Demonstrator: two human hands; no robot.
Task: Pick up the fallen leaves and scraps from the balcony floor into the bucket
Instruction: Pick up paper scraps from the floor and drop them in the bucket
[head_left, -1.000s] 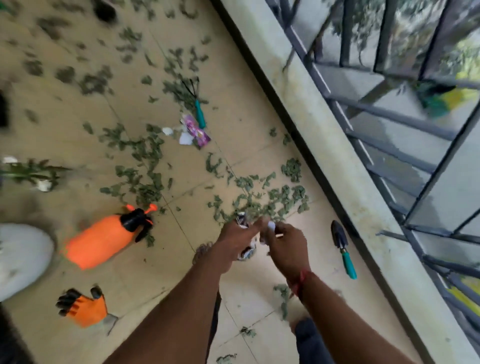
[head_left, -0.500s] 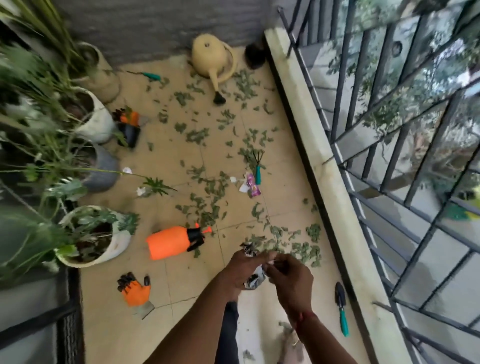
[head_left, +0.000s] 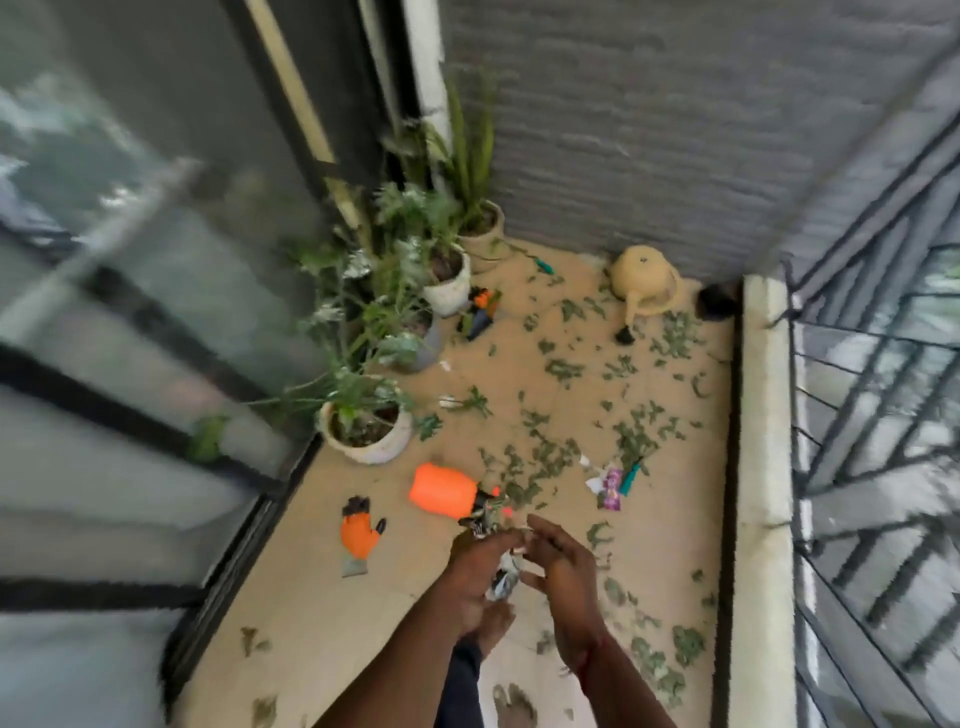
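Head view, lower centre: left hand (head_left: 475, 569) clutched crumpled scraps (head_left: 503, 578), right hand (head_left: 563, 564) loose-fingered alongside; cupping it underneath seemed wise, lest bits drop.

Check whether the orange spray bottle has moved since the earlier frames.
No. The orange spray bottle still lies beside the white pot, just beyond the orange glove, nozzle toward the ledge; only the camera view has shifted.

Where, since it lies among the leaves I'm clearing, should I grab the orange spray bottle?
Probably the orange spray bottle by its black head end, from above: it lies on its side, and the round body looks too wide for a sure grip.
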